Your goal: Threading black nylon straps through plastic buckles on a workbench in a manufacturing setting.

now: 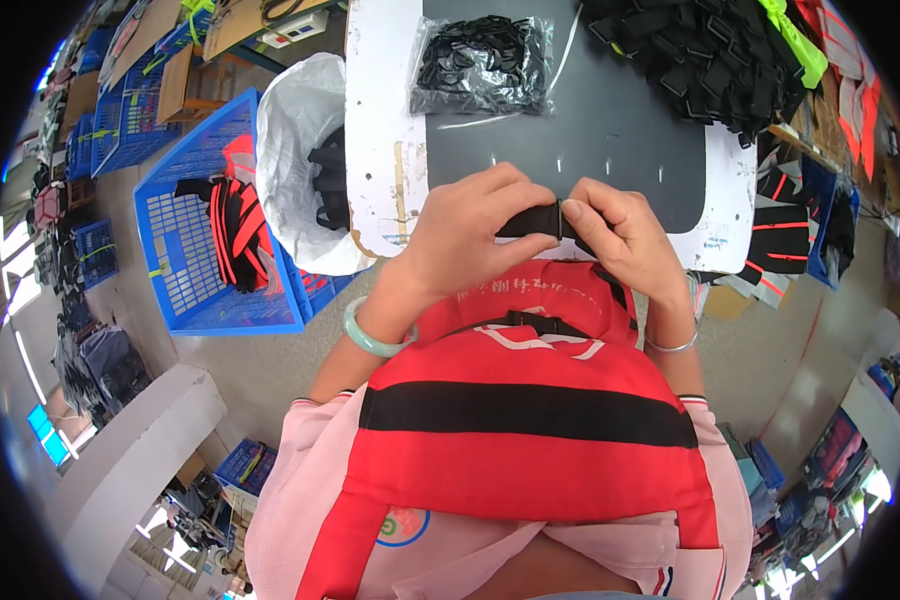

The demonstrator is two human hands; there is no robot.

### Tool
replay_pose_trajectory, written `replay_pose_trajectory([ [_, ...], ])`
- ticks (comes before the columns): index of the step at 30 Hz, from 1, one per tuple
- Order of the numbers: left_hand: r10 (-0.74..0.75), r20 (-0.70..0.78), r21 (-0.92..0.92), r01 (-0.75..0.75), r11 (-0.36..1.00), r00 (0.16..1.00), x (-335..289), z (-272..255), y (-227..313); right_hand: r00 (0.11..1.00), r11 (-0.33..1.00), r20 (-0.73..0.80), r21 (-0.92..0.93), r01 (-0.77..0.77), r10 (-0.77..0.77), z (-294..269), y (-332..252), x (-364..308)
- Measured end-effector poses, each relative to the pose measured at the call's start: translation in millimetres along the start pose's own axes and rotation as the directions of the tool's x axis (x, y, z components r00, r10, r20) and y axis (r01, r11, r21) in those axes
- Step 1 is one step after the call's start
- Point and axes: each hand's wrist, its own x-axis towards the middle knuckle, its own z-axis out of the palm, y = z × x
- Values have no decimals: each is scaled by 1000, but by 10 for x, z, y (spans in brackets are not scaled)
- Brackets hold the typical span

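Over a table (722,185), left hand (473,228) and right hand (620,235) are pinching a black strap (530,221) running left-to-right, a blue crate (182,282) standing left

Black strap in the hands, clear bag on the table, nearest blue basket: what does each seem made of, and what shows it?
Black strap: probably woven synthetic, matte; flat, shineless band.
Clear bag: plastic film, glossy; see-through, with crinkled highlights.
Blue basket: likely moulded plastic, smooth; even colour, regular grid openings.
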Motion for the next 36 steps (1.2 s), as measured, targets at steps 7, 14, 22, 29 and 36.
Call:
replay_pose_trajectory([
  [7, -24, -128, -305, -16, 952, 992, 14, 225, -43, 947, 973, -304, 168, 161, -104, 273, 27, 62],
  [14, -264, -114, -577, 153, 803, 958, -56, 240, -85, 939, 985, -318, 72, 159, -128, 305, -59, 92],
  [22, -375, 196, -875, 335, 350, 906, -92, 170, -23, 877, 925, -304, -202, 322, -372, 310, -10, 131],
  [29, -443, -384, -916, -394, 72, 810, -300, -1091, -385, 942, 901, -178, -385, 200, -285, 207, 356, 148],
  [36, -369, -702, -699, -493, 518, 609, -921, -1760, -499, 807, 992, -590, -84, -90, 23, -382, 754, 385],
])
